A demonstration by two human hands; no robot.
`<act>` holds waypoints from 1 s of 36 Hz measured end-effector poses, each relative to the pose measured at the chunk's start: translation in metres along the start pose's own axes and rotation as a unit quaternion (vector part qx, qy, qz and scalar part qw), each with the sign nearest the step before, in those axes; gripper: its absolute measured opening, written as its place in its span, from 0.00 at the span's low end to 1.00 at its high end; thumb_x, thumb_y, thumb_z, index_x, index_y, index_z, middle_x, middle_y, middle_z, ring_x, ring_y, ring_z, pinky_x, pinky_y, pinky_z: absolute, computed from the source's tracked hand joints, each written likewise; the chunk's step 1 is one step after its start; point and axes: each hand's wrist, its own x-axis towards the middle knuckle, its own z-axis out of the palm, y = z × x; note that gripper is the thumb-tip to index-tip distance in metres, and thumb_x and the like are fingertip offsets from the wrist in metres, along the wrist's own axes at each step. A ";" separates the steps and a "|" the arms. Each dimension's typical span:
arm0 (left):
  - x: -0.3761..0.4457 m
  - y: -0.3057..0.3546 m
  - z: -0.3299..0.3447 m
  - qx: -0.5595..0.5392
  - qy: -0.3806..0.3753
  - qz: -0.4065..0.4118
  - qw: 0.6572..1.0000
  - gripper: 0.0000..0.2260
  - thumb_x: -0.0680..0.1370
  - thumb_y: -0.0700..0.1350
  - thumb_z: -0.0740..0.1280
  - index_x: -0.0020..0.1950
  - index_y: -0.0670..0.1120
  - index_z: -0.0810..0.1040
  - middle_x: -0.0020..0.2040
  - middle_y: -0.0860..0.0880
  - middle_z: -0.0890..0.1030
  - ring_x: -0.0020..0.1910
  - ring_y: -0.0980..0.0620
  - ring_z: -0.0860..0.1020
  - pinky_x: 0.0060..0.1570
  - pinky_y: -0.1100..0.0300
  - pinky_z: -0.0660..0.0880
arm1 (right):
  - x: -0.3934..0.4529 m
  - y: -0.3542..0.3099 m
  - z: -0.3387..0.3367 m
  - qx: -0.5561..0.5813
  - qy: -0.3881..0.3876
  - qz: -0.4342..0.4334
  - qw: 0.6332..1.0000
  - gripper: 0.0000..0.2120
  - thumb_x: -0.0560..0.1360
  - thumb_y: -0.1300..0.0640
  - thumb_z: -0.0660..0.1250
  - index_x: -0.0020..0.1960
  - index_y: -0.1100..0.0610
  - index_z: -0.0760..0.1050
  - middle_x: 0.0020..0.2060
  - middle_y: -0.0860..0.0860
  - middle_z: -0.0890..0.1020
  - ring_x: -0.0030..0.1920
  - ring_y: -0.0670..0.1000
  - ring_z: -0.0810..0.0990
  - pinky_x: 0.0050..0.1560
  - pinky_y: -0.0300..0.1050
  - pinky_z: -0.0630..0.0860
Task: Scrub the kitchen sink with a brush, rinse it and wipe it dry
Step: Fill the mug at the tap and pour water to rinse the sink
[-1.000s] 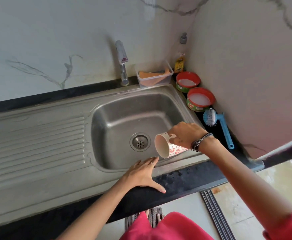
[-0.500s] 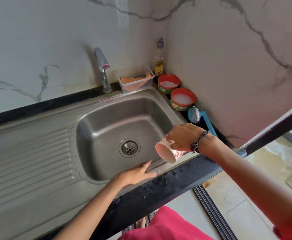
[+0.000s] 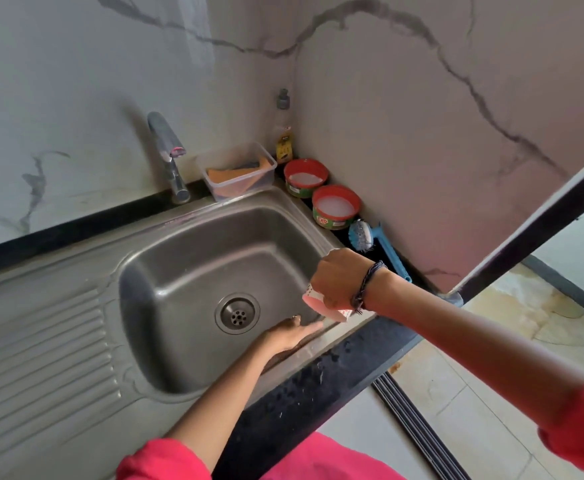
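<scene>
Here the right hand (image 3: 340, 282) has its fingers curled round a patterned mug (image 3: 321, 306), tipped mouth-down over the front right rim of the sink (image 3: 179, 230); most of the mug is hidden under the knuckles, so whether water is leaving it cannot be told. The left hand (image 3: 292, 336) lies flat with straight fingers, holding nothing, on the front wall of the basin at about five o'clock from the drain (image 3: 237, 313), its fingertips just below the mug. By the look of it this is the rinse: water tipped from the mug while the flat palm sweeps it along the steel. To do it well, I would pour slowly along the rim rather than in one splash, let the left palm follow the stream round the walls and corners, and drive everything toward the drain so no suds sit in the curve at the front. The dish brush (image 3: 370, 240), blue with a long handle, lies on the dark worktop (image 3: 318, 382) at about two o'clock from the drain, against the side wall. Past it toward one o'clock stand two red tubs of cleaning paste (image 3: 335, 207), then a clear box holding an orange cloth (image 3: 238, 174), probably the thing for drying, with the tap (image 3: 169, 154) at eleven o'clock.
</scene>
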 end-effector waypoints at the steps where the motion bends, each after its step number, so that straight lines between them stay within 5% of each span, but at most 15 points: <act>1: 0.002 -0.001 -0.004 0.006 0.001 0.002 1.000 0.37 0.77 0.66 0.52 0.77 0.42 0.51 0.77 0.43 0.52 0.75 0.46 0.55 0.72 0.51 0.54 | 0.002 0.002 0.002 0.007 0.016 0.005 1.000 0.15 0.77 0.55 0.55 0.51 0.59 0.78 0.48 0.56 0.81 0.51 0.57 0.80 0.52 0.48 0.76; 9: 0.001 -0.038 -0.083 -0.066 0.124 -0.013 0.990 0.27 0.79 0.52 0.62 0.74 0.42 0.62 0.73 0.43 0.65 0.70 0.46 0.67 0.66 0.57 0.66 | 0.029 0.019 0.003 0.135 0.088 0.125 0.979 0.15 0.79 0.57 0.56 0.63 0.55 0.73 0.58 0.54 0.78 0.57 0.56 0.78 0.51 0.48 0.74; 12: 0.002 -0.061 -0.129 -0.161 0.202 -0.019 0.966 0.23 0.74 0.49 0.69 0.61 0.35 0.72 0.62 0.37 0.75 0.62 0.42 0.73 0.64 0.50 0.69 | 0.047 0.025 -0.003 0.262 0.110 0.154 0.946 0.15 0.79 0.56 0.56 0.63 0.55 0.73 0.57 0.56 0.78 0.57 0.58 0.77 0.50 0.48 0.73; 18: -0.015 -0.078 -0.230 -0.164 0.418 -0.034 0.893 0.13 0.78 0.43 0.63 0.59 0.37 0.75 0.58 0.38 0.77 0.57 0.40 0.76 0.52 0.54 0.70 | 0.093 0.018 -0.016 0.464 0.163 0.127 0.861 0.08 0.78 0.59 0.60 0.49 0.60 0.76 0.45 0.58 0.79 0.46 0.58 0.76 0.41 0.47 0.68; 21: -0.019 -0.076 -0.264 -0.171 0.471 -0.033 0.865 0.18 0.78 0.46 0.64 0.64 0.37 0.69 0.60 0.38 0.76 0.59 0.40 0.74 0.55 0.54 0.69 | 0.116 0.009 -0.029 0.540 0.196 0.130 0.808 0.13 0.77 0.57 0.61 0.34 0.51 0.69 0.39 0.54 0.76 0.40 0.54 0.73 0.33 0.44 0.64; 25: -0.004 -0.086 -0.291 -0.114 0.464 -0.021 0.878 0.16 0.78 0.46 0.64 0.61 0.38 0.71 0.57 0.40 0.76 0.56 0.41 0.75 0.50 0.53 0.70 | 0.152 -0.005 -0.031 0.633 0.224 0.165 0.722 0.12 0.71 0.51 0.61 0.30 0.48 0.67 0.37 0.53 0.77 0.39 0.53 0.73 0.33 0.39 0.64; 30: 0.025 -0.083 -0.314 -0.101 0.429 -0.001 0.898 0.10 0.76 0.48 0.67 0.43 0.42 0.72 0.40 0.47 0.75 0.40 0.48 0.74 0.39 0.57 0.65 | 0.187 -0.016 -0.032 0.695 0.258 0.204 0.640 0.18 0.65 0.49 0.60 0.36 0.66 0.72 0.32 0.53 0.74 0.36 0.50 0.68 0.32 0.40 0.62; 36: 0.050 -0.089 -0.321 -0.200 0.472 0.000 0.859 0.08 0.75 0.44 0.68 0.44 0.42 0.71 0.37 0.48 0.73 0.39 0.50 0.72 0.36 0.59 0.66 | 0.212 -0.029 -0.020 0.724 0.285 0.230 0.584 0.16 0.67 0.50 0.64 0.30 0.61 0.66 0.27 0.52 0.69 0.34 0.50 0.68 0.35 0.43 0.65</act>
